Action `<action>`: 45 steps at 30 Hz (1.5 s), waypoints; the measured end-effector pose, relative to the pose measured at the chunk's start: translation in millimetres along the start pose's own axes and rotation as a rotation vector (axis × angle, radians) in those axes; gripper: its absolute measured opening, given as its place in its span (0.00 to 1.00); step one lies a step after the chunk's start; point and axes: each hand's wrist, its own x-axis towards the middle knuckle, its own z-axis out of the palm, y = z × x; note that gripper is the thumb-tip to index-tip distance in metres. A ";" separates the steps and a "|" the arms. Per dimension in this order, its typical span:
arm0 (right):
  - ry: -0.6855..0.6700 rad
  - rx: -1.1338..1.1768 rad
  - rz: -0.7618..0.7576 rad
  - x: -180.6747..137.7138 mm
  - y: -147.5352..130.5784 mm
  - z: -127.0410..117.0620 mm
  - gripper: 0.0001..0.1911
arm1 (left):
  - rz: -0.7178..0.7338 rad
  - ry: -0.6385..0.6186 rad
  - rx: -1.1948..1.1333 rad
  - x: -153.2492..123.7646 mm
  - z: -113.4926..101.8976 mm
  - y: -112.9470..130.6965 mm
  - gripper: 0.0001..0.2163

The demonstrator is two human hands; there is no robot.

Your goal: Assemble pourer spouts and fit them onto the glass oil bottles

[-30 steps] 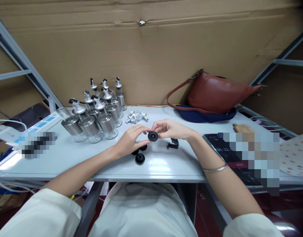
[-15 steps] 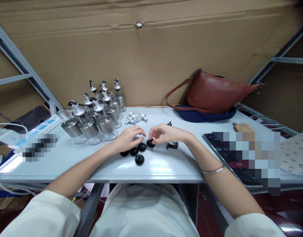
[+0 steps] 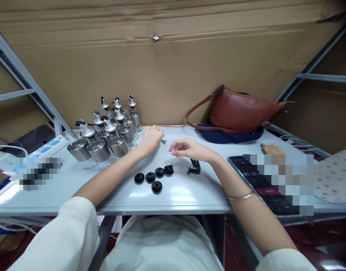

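My left hand (image 3: 152,138) is at the back of the table with its fingers curled down over the small silver pourer spouts (image 3: 163,139). It covers most of them, so what lies in its fingers is hidden. My right hand (image 3: 186,148) hovers over the table, fingers loosely bent and apart, holding nothing visible. Below both hands lie several round black stoppers (image 3: 159,172), most in a row. One black stopper (image 3: 168,169) at the row's right end sits tilted. Thin black plastic parts (image 3: 194,170) lie beneath the right wrist.
Glass bottles with steel sleeves (image 3: 118,146), several topped with pourers, crowd the left. A brown leather bag (image 3: 240,111) rests on a navy cap (image 3: 232,134) at the back right. A phone (image 3: 257,180) lies by my right forearm; a power strip (image 3: 52,150) edges the left.
My left hand has moved from beside the black stoppers back to the silver spouts. My right hand has let go of the rightmost stopper and risen off it. The view has shifted slightly.
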 end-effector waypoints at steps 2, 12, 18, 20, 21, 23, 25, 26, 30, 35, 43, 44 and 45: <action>0.103 -0.006 -0.027 0.5 1.6 -5.0 0.10 | -0.007 -0.022 -0.058 4.4 5.2 1.1 0.07; 0.487 -0.055 -0.227 2.7 15.2 -23.4 0.12 | -0.135 -0.013 -0.667 -0.2 -13.4 7.0 0.08; 0.225 0.024 -0.248 -1.7 -0.2 -9.4 0.18 | -0.335 -0.183 -1.719 -40.9 -26.7 27.6 0.04; 0.193 0.042 -0.231 -1.4 -2.4 -3.4 0.18 | -0.356 -0.149 -1.780 -49.5 -23.2 32.4 0.04; 0.183 0.058 -0.222 -1.1 -2.7 -0.6 0.18 | -0.356 -0.135 -1.787 -52.3 -21.4 33.8 0.04; 0.161 0.103 -0.212 -0.3 -2.9 3.9 0.18 | -0.337 -0.125 -1.784 -55.9 -19.2 34.6 0.05; 0.139 0.154 -0.215 0.0 -3.5 7.1 0.16 | -0.306 -0.131 -1.785 -58.1 -19.8 34.0 0.07; 0.140 0.170 -0.220 -0.1 -4.2 8.2 0.15 | -0.291 -0.134 -1.789 -59.0 -21.1 33.6 0.07; 0.225 0.181 -0.231 -0.6 -7.5 11.3 0.13 | -0.263 -0.115 -1.802 -61.7 -27.0 32.9 0.09; 0.215 0.185 -0.214 3.4 -3.3 15.7 0.14 | -0.315 -0.094 -1.755 -61.3 -22.7 34.1 0.08; 0.245 0.055 -0.151 5.4 3.4 8.6 0.16 | -0.542 0.061 -1.799 -56.2 -7.9 28.0 0.09; 0.232 0.063 -0.158 4.5 2.2 7.7 0.17 | -0.557 0.075 -1.826 -56.0 -8.1 27.5 0.10; 0.223 0.073 -0.168 3.6 0.9 7.1 0.17 | -0.568 0.079 -1.856 -55.9 -8.5 27.4 0.11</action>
